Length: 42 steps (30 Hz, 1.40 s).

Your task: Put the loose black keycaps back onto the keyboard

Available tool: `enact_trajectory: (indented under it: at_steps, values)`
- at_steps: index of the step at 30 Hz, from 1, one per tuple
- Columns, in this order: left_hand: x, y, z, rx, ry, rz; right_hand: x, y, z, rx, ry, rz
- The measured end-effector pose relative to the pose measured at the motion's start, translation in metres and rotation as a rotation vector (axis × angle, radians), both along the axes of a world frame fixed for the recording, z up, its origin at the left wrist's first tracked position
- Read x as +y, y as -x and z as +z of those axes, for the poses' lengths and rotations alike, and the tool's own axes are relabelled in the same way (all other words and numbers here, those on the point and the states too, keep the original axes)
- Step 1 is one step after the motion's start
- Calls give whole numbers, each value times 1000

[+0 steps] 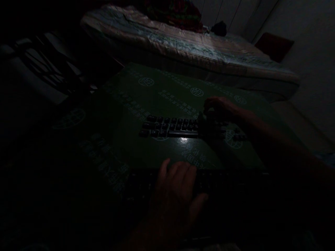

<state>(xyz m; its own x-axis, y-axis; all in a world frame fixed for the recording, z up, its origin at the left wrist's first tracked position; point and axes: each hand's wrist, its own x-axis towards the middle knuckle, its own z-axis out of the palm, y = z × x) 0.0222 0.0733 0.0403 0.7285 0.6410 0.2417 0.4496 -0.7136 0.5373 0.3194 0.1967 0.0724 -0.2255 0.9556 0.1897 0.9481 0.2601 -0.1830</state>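
Observation:
Loose dark keycaps (pixel 174 126) lie in rows on a green printed board (pixel 146 101), with a long space bar key (pixel 183 134) in the lowest row. Closer to me lies a black keyboard (pixel 140 184), mostly lost in shadow. My left hand (pixel 178 184) rests over it, palm down, its fingers side by side and the thumb apart. Over the right part of the keycap rows is my right hand (pixel 220 107), its fingers curled toward the thumb. Whatever may be in its fingertips is too dark to make out, and its shadow covers the keycaps below.
Beyond the board stands a bed with a patterned mattress (pixel 170 42). A dark red cushion-like thing (pixel 274 46) is at its right end, and a black bundle (pixel 219 28) lies on top. At the left is a dark frame with slats (pixel 39 62). The room is very dim.

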Motion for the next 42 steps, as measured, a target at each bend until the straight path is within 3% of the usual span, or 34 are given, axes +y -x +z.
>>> enact_trajectory:
  at_steps: [4,7,10,13,17,31,42]
  values:
    - [0,0,1,17,11,-6,-64,25,15,31,-52,237]
    - [-1,0,1,41,13,-12,-131,54,3,25,-167,375]
    - [-2,0,1,56,7,-15,-185,80,-16,-55,-155,257]
    - [-2,-1,2,65,-3,-16,-212,97,-25,-99,-181,170]
    - [-2,-1,3,73,4,-18,-219,105,-23,-165,-256,223]
    - [-3,-1,3,78,6,-22,-224,117,-19,-211,-223,214]
    - [-3,-1,1,80,5,-17,-245,126,-35,-253,-269,233]
